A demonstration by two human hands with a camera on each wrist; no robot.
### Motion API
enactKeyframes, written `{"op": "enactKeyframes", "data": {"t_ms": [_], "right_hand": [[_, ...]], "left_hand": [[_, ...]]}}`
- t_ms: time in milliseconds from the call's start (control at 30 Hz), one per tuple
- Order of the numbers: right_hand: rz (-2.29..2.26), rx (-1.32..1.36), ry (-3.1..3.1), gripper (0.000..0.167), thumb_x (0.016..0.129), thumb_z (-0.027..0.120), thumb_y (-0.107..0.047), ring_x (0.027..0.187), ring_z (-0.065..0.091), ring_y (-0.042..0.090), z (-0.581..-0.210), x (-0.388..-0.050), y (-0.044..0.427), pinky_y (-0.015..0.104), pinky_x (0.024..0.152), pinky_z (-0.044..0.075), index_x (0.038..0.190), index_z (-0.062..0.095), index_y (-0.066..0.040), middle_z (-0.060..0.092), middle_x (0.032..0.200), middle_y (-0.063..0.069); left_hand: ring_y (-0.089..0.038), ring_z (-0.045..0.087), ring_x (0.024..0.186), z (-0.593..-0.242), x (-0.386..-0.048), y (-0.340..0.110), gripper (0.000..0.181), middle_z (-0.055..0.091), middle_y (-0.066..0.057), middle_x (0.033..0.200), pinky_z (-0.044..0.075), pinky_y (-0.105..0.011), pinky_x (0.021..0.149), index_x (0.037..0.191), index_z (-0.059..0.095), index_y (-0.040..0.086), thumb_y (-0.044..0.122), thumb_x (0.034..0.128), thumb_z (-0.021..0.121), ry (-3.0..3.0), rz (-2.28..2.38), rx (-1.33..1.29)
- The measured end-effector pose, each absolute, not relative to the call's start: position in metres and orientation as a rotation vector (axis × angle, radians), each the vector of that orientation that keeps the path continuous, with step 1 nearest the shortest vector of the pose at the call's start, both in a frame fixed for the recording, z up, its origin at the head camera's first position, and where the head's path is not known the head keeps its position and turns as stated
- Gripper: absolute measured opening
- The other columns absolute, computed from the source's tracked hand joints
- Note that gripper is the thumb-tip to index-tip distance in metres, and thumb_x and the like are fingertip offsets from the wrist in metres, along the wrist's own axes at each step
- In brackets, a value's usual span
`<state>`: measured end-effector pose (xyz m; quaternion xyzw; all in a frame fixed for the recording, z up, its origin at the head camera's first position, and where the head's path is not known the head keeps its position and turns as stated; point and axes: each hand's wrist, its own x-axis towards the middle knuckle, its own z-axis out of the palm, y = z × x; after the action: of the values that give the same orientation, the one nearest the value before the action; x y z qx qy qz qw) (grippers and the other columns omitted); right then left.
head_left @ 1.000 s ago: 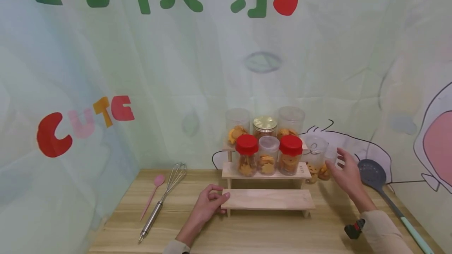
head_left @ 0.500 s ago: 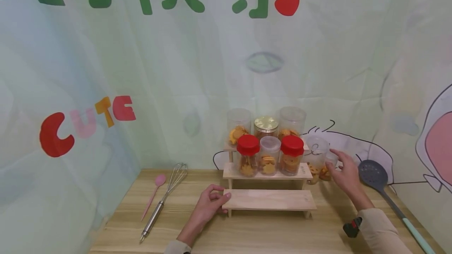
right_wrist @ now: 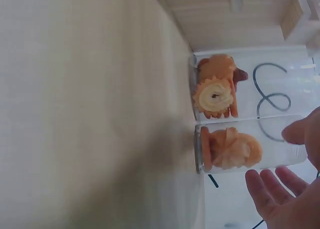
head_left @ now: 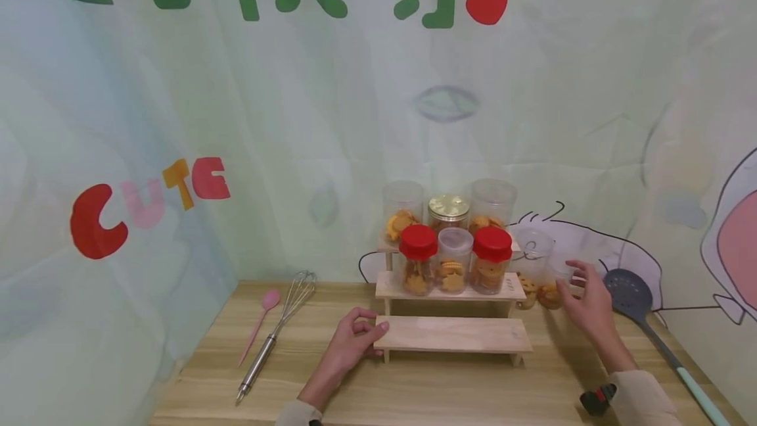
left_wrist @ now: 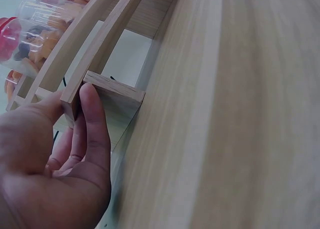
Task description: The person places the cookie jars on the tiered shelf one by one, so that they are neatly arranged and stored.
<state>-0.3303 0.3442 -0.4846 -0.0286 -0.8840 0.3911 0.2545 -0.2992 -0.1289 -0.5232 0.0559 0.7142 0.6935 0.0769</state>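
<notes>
My left hand (head_left: 351, 340) pinches the left end of the lowest step of a wooden tiered shelf (head_left: 452, 334), thumb on top and fingers beneath, as the left wrist view shows. At the shelf's right, two clear jars with cookies stand on the table. My right hand (head_left: 591, 304) is beside the outer, slimmer cookie jar (right_wrist: 230, 149), thumb and fingers spread around its upper part; whether they touch it I cannot tell. The wider cookie jar (right_wrist: 220, 89) is directly beside the slimmer one, nearer the shelf. The lowest step bears nothing.
Jars with red lids (head_left: 418, 242) and a clear-topped jar (head_left: 454, 261) fill the middle step; behind them is a gold-lidded jar (head_left: 449, 209) between clear jars. A whisk (head_left: 278, 334) and pink spoon (head_left: 260, 321) lie left, a slotted skimmer (head_left: 629, 294) right. A printed curtain hangs behind.
My right hand has drawn slightly to the right, away from the slimmer jar, which stays on the table. The left hand keeps its grip on the shelf. The view has shifted slightly.
</notes>
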Motion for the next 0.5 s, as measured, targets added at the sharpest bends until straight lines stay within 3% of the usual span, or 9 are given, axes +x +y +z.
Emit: {"op": "enactKeyframes", "data": {"t_ms": [200,500], "right_hand": [[1.027,-0.157,-2.388,0.055,0.104,0.073,-0.019,0.133,0.050,0.054,-0.4858,-0.3247,0.3379,0.070,0.101,0.057,0.148,0.049,0.002,0.048,0.148,0.035],[1.201,-0.279,-2.384,0.064,0.103,0.077,-0.027,0.147,0.044,0.056,-0.4823,-0.3311,0.3419,0.071,0.117,0.048,0.147,0.041,0.003,0.044,0.156,0.034]], "left_hand": [[-0.016,0.074,0.073,-0.5210,-0.2998,-0.1294,0.052,0.072,-0.003,0.087,0.070,-0.033,0.072,0.136,0.052,-0.004,0.025,0.1026,0.078,2.151,2.090,0.168],[-0.015,0.074,0.072,-0.5240,-0.3003,-0.1279,0.051,0.070,-0.002,0.086,0.069,-0.031,0.071,0.136,0.052,-0.005,0.024,0.1026,0.078,2.129,2.087,0.168]]}}
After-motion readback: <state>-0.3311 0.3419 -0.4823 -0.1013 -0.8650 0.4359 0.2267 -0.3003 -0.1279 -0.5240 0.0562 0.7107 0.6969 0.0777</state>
